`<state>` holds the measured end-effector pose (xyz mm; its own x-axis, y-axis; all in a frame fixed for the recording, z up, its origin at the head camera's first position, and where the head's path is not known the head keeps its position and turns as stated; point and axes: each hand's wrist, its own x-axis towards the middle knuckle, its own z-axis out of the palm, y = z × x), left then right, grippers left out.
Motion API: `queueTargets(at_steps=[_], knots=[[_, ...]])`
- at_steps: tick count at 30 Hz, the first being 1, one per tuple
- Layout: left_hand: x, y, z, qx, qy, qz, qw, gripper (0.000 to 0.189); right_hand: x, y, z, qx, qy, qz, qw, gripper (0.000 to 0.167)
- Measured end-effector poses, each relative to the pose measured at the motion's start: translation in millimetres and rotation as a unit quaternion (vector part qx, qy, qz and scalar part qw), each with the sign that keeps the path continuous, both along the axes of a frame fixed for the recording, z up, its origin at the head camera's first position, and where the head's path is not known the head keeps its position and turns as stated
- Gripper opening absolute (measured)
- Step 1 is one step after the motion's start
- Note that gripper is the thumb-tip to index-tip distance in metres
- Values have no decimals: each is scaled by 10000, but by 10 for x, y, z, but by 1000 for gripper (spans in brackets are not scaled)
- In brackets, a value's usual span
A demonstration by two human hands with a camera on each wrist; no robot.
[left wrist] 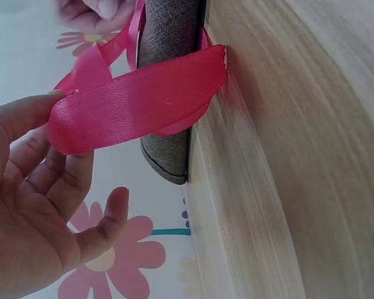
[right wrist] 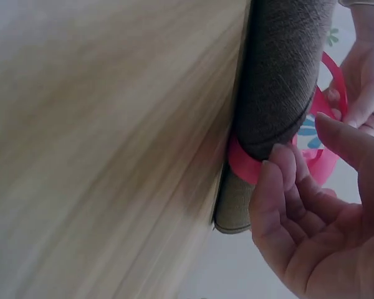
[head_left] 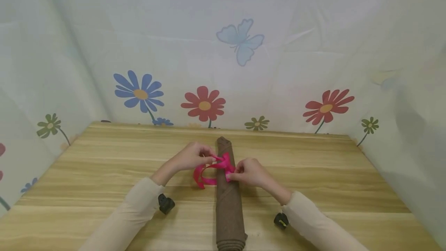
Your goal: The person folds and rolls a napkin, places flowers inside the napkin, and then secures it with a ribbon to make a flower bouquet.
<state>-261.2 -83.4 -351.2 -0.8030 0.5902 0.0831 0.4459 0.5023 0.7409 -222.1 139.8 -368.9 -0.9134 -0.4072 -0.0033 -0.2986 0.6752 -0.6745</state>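
A long brown fabric roll (head_left: 229,212) lies on the wooden table, pointing away from me. Round its upper middle goes a bright pink ribbon (head_left: 226,162), with a loop and loose end hanging to the left. My left hand (head_left: 191,156) pinches a strand of it between thumb and forefinger, left of the roll. In the left wrist view a wide ribbon tail (left wrist: 137,103) hangs over those fingers. On the roll's right side, my right hand (head_left: 253,172) holds the ribbon at the crossing. The right wrist view shows its curled fingertips (right wrist: 282,163) against the band; the exact grip is partly hidden.
The light wood table (head_left: 139,142) reaches back to a pale curtain (head_left: 167,30) printed with flowers and a butterfly. A small black device (head_left: 166,204) sits by the left wrist, and another black device (head_left: 281,220) by the right one.
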Motion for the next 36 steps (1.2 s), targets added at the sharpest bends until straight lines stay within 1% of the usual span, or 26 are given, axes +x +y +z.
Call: queueTargets(at_steps=[4,6,8,10,12,15,17,19,22,24,25,28,32,36], knots=[[-9,10,-5,-36,-19,21,10000,10,-40,-76,-16,333,263,-125,9990,39],[-15,16,-9,-36,-14,-3,10000,10,-71,-107,-32,495,291,-189,9982,40],[-21,23,-13,-19,-10,-34,10000,10,-96,-126,-38,619,317,-204,9974,37],[-26,31,-18,-22,28,-77,10000,10,-110,-133,-35,635,252,-196,9975,33],[-24,35,-17,-21,42,-97,9999,11,-112,-124,-17,468,-17,-198,9987,26],[-19,38,-14,-7,104,-158,9998,12,-112,-68,16,13,-585,-192,9981,17],[-11,31,-5,4,61,-152,9999,12,-115,-1,34,-387,-958,-181,9945,12],[-6,15,4,20,-12,-138,9999,12,-128,84,51,-756,-1231,-86,9895,9],[-8,-21,14,-34,-13,-134,9999,11,-148,227,94,-1168,-1546,33,9810,9],[-10,-45,16,-74,22,-167,9998,11,-157,324,141,-1305,-1701,76,9767,10],[-12,-57,15,-110,67,-187,9997,11,-161,373,168,-1321,-1747,78,9757,11],[-1,-92,15,-172,22,-214,9996,11,-172,517,239,-1354,-1841,62,9735,15],[19,-152,12,-289,-92,-131,9995,14,-177,691,293,-1340,-1903,29,9725,17],[44,-233,9,-339,-205,-5,9992,14,-147,856,325,-1259,-1910,26,9735,19]])
